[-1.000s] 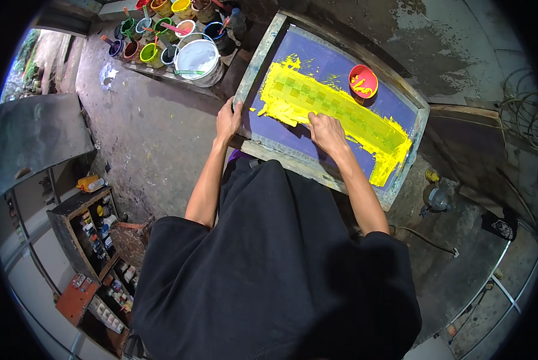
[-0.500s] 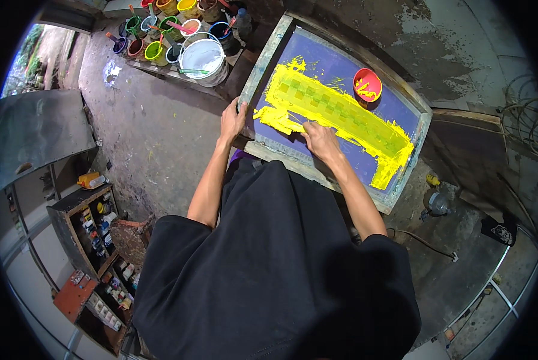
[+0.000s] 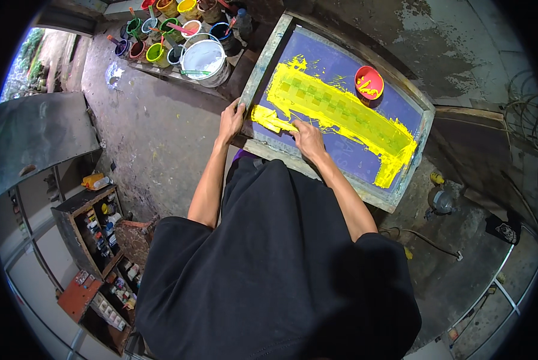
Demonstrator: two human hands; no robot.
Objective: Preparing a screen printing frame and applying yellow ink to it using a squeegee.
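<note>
A wooden-framed printing screen (image 3: 422, 141) with purple-blue mesh lies tilted in front of me. Thick yellow paint (image 3: 329, 108) runs in a broad band across its mesh, over a checkered pattern. My left hand (image 3: 230, 123) grips the left side of the frame, thumb on top. My right hand (image 3: 309, 141) is closed round a paint-coated spatula, low on the mesh near the left corner. A heap of yellow paint (image 3: 269, 118) lies at the tool's end and hides its shape. Toward the far side, a red cup (image 3: 369, 83) with yellow paint inside rests on the mesh.
Beyond the frame at upper left, a low bench holds several paint pots with stirring sticks and a large white bucket (image 3: 206, 63). Shelves of bottles (image 3: 95, 231) stand at lower left. On the right floor are a clear plastic jug (image 3: 441, 201) and a cable (image 3: 428, 243).
My right hand has moved left and slightly toward me with the spatula, drawing the yellow heap into the left corner. Bare purple mesh now shows where it passed. The left hand keeps its grip.
</note>
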